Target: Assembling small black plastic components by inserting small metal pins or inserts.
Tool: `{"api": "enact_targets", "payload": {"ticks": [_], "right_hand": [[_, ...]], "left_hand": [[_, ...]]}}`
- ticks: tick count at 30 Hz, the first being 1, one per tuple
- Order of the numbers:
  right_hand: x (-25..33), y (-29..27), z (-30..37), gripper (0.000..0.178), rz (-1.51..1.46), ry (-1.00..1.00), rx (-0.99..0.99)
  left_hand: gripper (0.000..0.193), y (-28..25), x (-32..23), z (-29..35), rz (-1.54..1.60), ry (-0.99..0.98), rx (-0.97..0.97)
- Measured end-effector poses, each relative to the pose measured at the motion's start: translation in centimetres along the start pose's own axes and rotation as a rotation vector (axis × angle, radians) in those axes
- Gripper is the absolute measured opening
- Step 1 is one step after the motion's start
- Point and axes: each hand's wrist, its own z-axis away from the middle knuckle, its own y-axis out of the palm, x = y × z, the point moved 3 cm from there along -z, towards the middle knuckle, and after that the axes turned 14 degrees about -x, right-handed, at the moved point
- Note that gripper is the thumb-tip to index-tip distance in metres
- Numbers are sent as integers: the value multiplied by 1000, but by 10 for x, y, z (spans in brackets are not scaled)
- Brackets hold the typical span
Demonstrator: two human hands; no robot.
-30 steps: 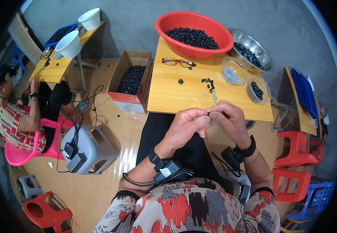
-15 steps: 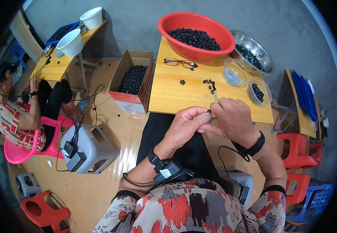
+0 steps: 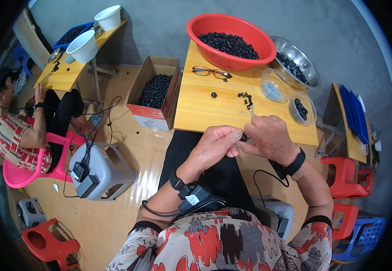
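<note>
Just over the table's near edge, my left hand (image 3: 216, 143) and my right hand (image 3: 270, 141) meet fingertip to fingertip, both closed. Between them shows a small black part (image 3: 244, 137), pinched from the left by my thumb and finger, with my curled right fingers pressed against it. Fingers cover most of the part. Beyond my hands, on the yellow wooden table (image 3: 196, 113), lie several small black parts (image 3: 246, 98) and some tiny silvery pieces (image 3: 243, 111). A single round black part (image 3: 214, 95) lies farther left.
A red basin (image 3: 268, 47) and a steel bowl (image 3: 312, 76), both holding black parts, stand at the back. Nearer are clear tubs of silvery pieces (image 3: 272, 91) and black parts (image 3: 301, 109). Eyeglasses (image 3: 209, 72) lie left. A carton (image 3: 148, 122) stands on the floor. Another person (image 3: 22, 131) sits left.
The black part has turned between my fingertips, and my right fingers now close in more tightly over it. My hands otherwise stay in nearly the same place.
</note>
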Motion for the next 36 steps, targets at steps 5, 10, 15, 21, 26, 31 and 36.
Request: {"api": "enact_targets", "payload": {"ticks": [5, 10, 15, 21, 26, 31, 36], "right_hand": [[-4, 4, 8, 36, -44, 56, -20], [-6, 5, 11, 35, -118, 61, -50], [-11, 6, 14, 32, -141, 27, -30], [-11, 7, 19, 30, -184, -3, -16], [-11, 13, 26, 29, -258, 9, -41], [-13, 15, 27, 28, -262, -12, -51], [-12, 15, 34, 29, -262, -32, -97]], "left_hand": [[23, -1, 7, -3, 6, -54, 58], [24, 6, 12, -2, 131, -91, -5], [24, 12, 13, 0, 113, -35, -36], [24, 15, 19, 2, 78, 2, -44], [24, 15, 24, 0, 54, -5, -42], [24, 17, 25, 0, 111, -7, -18], [24, 20, 20, 2, 15, 62, -17]]}}
